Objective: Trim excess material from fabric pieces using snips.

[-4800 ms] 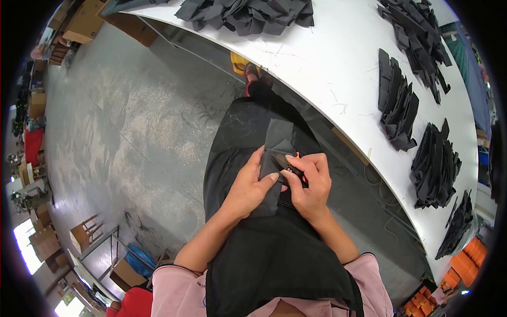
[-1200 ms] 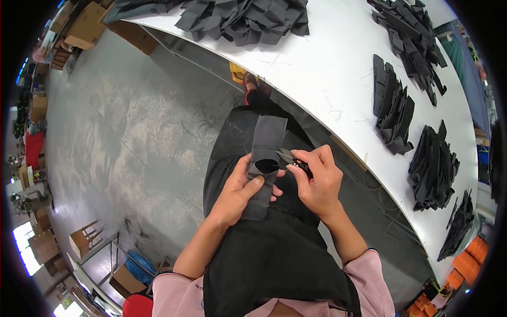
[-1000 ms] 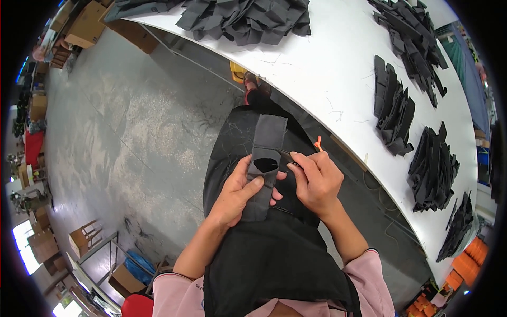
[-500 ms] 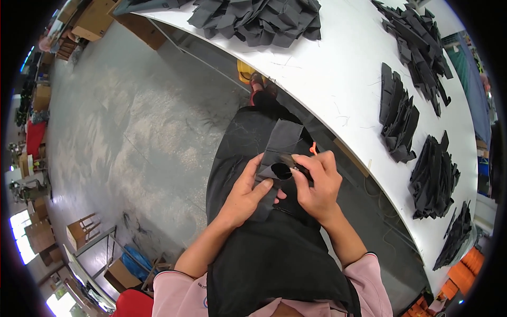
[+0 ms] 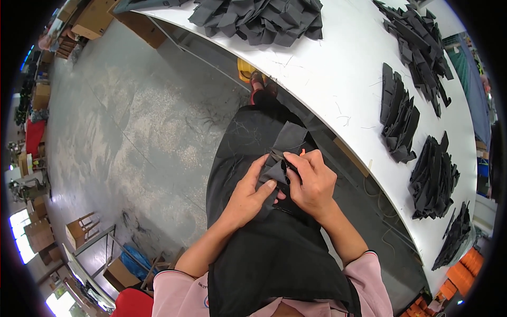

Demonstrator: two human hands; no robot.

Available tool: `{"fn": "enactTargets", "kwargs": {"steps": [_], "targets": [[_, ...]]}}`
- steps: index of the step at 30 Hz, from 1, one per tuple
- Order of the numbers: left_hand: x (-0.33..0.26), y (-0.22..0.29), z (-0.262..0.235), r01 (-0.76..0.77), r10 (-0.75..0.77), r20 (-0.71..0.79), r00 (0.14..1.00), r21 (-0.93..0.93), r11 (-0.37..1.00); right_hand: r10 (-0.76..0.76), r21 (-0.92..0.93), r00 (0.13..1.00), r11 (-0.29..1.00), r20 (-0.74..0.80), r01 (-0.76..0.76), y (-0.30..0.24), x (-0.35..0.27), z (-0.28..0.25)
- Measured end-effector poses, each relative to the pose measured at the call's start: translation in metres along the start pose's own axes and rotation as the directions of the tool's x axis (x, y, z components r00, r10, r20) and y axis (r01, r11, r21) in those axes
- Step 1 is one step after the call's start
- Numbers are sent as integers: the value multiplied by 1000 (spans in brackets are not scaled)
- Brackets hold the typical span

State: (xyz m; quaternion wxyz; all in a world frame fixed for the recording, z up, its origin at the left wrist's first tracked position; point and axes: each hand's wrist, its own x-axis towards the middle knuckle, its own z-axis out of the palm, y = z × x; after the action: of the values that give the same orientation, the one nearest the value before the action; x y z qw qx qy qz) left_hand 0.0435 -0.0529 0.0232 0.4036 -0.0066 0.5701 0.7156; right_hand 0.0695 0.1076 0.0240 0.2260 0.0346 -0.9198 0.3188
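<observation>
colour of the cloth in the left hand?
The cloth is dark grey; the head view shows it.

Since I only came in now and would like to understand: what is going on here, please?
Someone's left hand pinches a dark grey fabric strip above the black apron. The right hand grips what look like thread snips, mostly hidden by that hand, working close against the strip. Heaps of dark grey cloth pieces lie on the white table alongside.
</observation>
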Motion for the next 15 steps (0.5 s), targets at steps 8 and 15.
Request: {"fn": "enactTargets", "kwargs": {"steps": [8, 15], "targets": [[1, -6, -3, -49, 49, -16, 999, 11, 999, 108, 122, 993, 987, -56, -101, -3, -6, 3], [20, 6, -22, 63, -50, 46, 998, -374, 925, 507, 508, 860, 725, 62, -464, 11, 4, 5]]}}
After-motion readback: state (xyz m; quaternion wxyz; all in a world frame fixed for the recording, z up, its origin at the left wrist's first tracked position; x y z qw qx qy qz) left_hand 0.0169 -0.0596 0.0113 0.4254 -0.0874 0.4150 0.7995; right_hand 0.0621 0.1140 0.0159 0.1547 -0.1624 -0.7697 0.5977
